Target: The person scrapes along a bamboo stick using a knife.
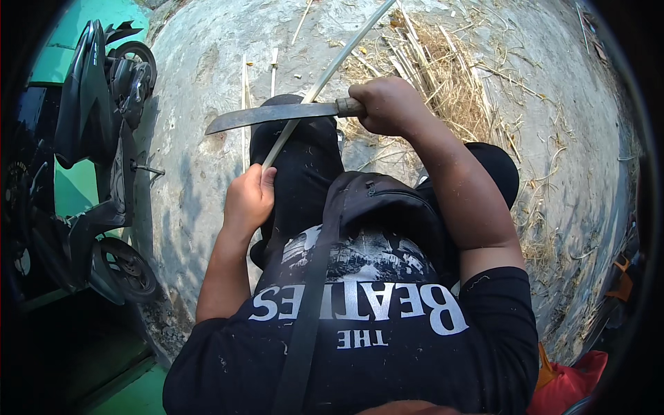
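Observation:
My right hand [389, 105] is closed round the wooden handle of a machete [273, 115]. The long blade points left, lying across a pale strip of what looks like bamboo [313, 92] above my left knee. My left hand [250, 198] grips the near end of that strip, thumb along it. From there the strip slants up and away to the right, past the top edge of the view. Where the two cross, the blade covers part of the strip; I cannot tell how deeply it touches.
Pale shavings and split strips [449, 83] lie heaped on the concrete ground [200, 76] at the far right. Thin sticks [245, 104] lie beyond my left knee. A dark motorbike [104, 166] stands at the left. My black bag [387, 200] rests in my lap; a red bag [574, 384] is at the lower right.

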The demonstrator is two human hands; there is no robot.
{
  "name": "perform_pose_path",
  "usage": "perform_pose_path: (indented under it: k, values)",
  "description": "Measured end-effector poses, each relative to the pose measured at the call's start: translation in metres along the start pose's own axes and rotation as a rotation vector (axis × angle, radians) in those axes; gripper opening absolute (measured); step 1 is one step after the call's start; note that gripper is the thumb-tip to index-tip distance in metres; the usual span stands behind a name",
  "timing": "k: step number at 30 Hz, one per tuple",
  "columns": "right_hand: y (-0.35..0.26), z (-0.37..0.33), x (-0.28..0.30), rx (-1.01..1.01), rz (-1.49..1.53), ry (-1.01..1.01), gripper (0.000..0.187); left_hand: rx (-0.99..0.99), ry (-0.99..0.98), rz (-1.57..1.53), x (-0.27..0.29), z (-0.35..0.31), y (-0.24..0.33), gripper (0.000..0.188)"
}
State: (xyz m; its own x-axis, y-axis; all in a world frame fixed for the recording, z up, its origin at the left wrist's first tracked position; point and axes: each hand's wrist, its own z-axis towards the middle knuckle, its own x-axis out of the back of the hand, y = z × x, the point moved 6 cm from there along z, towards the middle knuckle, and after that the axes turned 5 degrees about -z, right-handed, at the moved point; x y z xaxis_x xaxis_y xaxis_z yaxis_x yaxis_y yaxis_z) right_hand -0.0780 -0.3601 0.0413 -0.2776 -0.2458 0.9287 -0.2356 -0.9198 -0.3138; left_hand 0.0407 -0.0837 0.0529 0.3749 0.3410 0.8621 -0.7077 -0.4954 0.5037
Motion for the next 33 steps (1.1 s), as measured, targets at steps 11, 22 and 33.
perform_pose_path:
  k: [11, 22, 33]
  values:
    - [0.045, -0.004, -0.008, -0.331, 0.126, -0.121, 0.024, 0.063, -0.042, 0.053, 0.004, -0.002, 0.003, 0.04]
    - [0.007, 0.003, -0.02, -0.084, 0.109, -0.13, 0.015, 0.015, 0.007, 0.063, 0.003, -0.002, 0.006, 0.035]
    - [0.059, 0.002, -0.004, -0.359, 0.203, -0.034, 0.011, 0.017, 0.01, 0.046, 0.003, 0.002, 0.008, 0.037]
